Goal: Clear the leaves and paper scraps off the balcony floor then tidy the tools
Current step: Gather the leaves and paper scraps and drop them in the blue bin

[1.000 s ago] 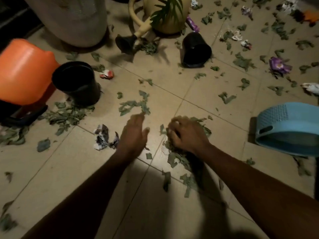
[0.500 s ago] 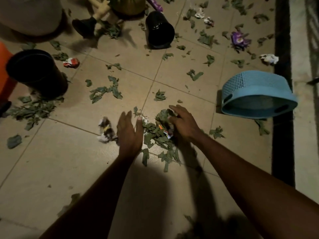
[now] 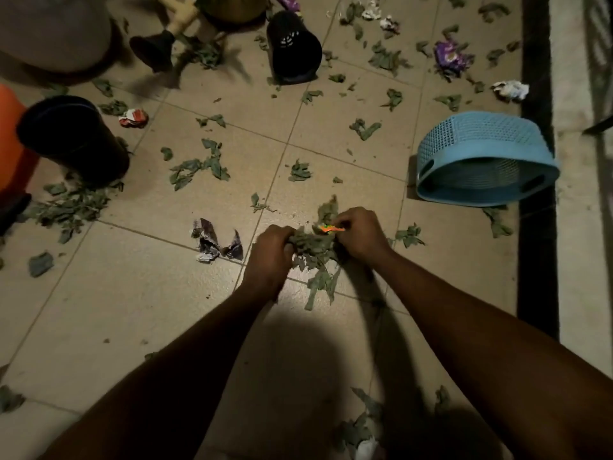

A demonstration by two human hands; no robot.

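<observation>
A bunch of dry green leaves (image 3: 313, 250) with an orange paper scrap (image 3: 328, 229) is squeezed between both hands, low over the tiled floor. My left hand (image 3: 270, 257) grips its left side, fingers curled in. My right hand (image 3: 360, 235) grips the right side and pinches the orange scrap. Several leaves dangle below the bunch. A crumpled grey paper scrap (image 3: 214, 244) lies just left of my left hand. More leaves (image 3: 199, 167) and paper scraps, red-white (image 3: 133, 118), purple (image 3: 451, 58) and white (image 3: 510, 90), are scattered across the floor.
A blue plastic basket (image 3: 481, 134) lies on its side at the right. Two black pots, one at the left (image 3: 69, 141) and one tipped over at the top (image 3: 293, 48), flank a yellow watering can (image 3: 180, 13). An orange container (image 3: 10, 134) fills the left edge. A dark strip (image 3: 535, 227) borders the floor.
Both hands swept the leaves together, then closed on the pile and lifted it as one bunch. The view shifted right and down.
</observation>
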